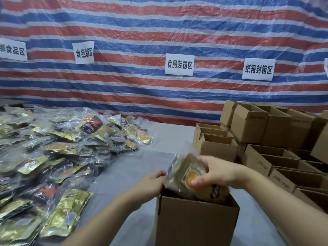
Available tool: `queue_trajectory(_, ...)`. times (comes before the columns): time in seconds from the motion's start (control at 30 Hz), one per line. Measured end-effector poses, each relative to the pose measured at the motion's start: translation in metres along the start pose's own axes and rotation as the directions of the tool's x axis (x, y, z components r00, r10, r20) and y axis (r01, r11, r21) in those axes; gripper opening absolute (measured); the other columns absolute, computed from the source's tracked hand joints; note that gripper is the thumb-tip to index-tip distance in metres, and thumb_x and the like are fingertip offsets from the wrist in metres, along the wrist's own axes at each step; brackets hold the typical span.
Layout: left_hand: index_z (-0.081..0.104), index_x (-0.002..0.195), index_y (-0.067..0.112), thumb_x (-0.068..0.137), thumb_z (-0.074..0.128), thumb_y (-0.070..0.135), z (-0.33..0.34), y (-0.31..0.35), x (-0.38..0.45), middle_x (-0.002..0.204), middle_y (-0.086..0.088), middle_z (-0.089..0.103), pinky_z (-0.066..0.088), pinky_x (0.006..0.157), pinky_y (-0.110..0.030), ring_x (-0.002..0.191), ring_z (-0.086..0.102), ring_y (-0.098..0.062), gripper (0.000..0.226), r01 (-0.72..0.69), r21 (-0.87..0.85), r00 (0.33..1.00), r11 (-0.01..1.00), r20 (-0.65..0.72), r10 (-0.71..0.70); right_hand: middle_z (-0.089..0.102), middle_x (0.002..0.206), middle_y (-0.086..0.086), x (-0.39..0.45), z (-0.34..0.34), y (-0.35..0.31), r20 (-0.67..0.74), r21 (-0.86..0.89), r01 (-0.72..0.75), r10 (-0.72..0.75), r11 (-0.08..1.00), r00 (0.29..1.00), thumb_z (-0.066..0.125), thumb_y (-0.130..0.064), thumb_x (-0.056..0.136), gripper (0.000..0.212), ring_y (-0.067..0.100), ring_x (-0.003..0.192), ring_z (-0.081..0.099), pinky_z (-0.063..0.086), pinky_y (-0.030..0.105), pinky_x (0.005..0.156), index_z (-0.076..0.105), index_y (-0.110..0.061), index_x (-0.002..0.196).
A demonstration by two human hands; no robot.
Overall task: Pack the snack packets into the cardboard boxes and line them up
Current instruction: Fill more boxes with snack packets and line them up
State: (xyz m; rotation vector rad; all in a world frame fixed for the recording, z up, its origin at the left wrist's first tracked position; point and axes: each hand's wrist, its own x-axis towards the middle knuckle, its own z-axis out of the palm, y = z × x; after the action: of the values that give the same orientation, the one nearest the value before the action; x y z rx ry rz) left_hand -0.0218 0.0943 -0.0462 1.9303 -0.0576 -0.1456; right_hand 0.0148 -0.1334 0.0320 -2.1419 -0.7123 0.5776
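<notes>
An open cardboard box (195, 221) stands on the grey table right in front of me. A bundle of gold snack packets in clear plastic (186, 173) tilts over the box's opening, its lower end inside the box. My right hand (216, 173) grips the bundle from the right, fingers curled over its front. At the bundle's left edge, by the box's back left corner, my left hand (152, 180) has its fingers curled and their tips are hidden.
A big heap of gold and black snack packets (53, 153) covers the table's left side. Several open cardboard boxes (266, 139) stand in rows and stacks at the right. A striped tarp with paper signs (179, 63) hangs behind. Grey tabletop (131, 171) lies between.
</notes>
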Motion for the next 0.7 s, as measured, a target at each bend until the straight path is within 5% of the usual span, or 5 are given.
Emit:
queue_trajectory(0.1,0.063,0.097,0.018,0.102,0.039,0.017,0.004,0.002,0.001,0.081,0.003,0.060,0.043,0.057,-0.013,0.069,0.052,-0.007,0.025,-0.011,0.011,0.999,1.000,-0.041,0.011,0.073,0.114,-0.001,0.001,0.011,0.002,0.110,-0.227,-0.101,0.128,0.969,0.986,0.079,-0.044,0.085,0.040,0.013,0.104,0.070,0.055,0.032,0.097,0.064,-0.025,0.117)
queue_trajectory(0.27,0.056,0.079,0.018,0.099,0.042,0.011,0.011,0.001,0.000,0.066,0.006,0.054,0.034,0.045,-0.011,0.046,0.045,0.005,0.025,-0.047,-0.008,0.997,0.999,-0.069,0.046,0.069,0.107,-0.006,0.018,0.032,0.005,0.339,-0.389,-0.165,0.308,0.906,0.889,0.058,-0.033,0.102,0.009,0.004,0.094,0.064,0.051,0.019,0.082,0.062,-0.029,0.109)
queue_trajectory(0.4,0.061,0.091,0.016,0.101,0.038,0.012,0.011,-0.001,-0.005,0.076,-0.001,0.059,0.041,0.053,-0.013,0.060,0.053,-0.001,0.025,-0.057,-0.008,0.997,0.998,-0.046,0.056,0.051,0.146,0.021,0.033,0.057,0.020,0.507,-0.443,-0.175,0.407,0.879,0.760,0.045,-0.012,0.107,0.039,0.025,0.124,0.054,0.042,0.036,0.106,0.044,-0.002,0.145)
queue_trajectory(0.6,0.059,0.097,0.014,0.105,0.035,0.016,0.010,-0.003,-0.014,0.082,-0.003,0.057,0.043,0.055,-0.014,0.058,0.056,0.000,0.025,-0.081,0.027,0.997,0.996,-0.011,0.081,0.045,0.153,0.008,0.038,0.083,0.017,0.367,-0.617,-0.287,0.591,0.732,0.719,0.044,-0.028,0.108,0.045,0.028,0.138,0.044,0.032,0.043,0.116,0.040,-0.018,0.151)
queue_trajectory(0.7,0.060,0.099,0.013,0.104,0.035,0.016,0.008,-0.003,-0.016,0.082,-0.002,0.060,0.043,0.060,-0.017,0.062,0.056,-0.001,0.025,-0.104,0.063,0.994,0.993,-0.018,0.105,0.064,0.117,0.002,0.026,0.082,0.001,0.199,-0.766,-0.215,0.542,0.605,0.816,0.045,-0.036,0.104,0.024,0.020,0.099,0.060,0.043,0.036,0.085,0.061,-0.018,0.111)
